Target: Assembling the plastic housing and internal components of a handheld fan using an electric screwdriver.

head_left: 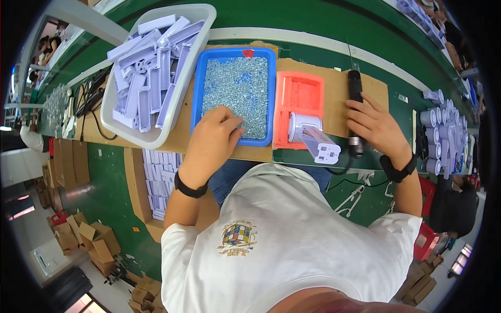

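Partly hidden, screws [229,83] under left hand [215,136], black tool [355,83] behind right hand [377,124]

The head camera, a wide fisheye, looks from above and behind the left hand [215,134] and the right hand [377,124]; it faces steeply down, quite near to them, and sees far around both.

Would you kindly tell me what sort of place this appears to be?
It looks like a factory workshop, probably for assembly: a blue tray of small metal pieces, likely screws; a white bin heaped with pale plastic parts; and a black handheld tool on the workbench.
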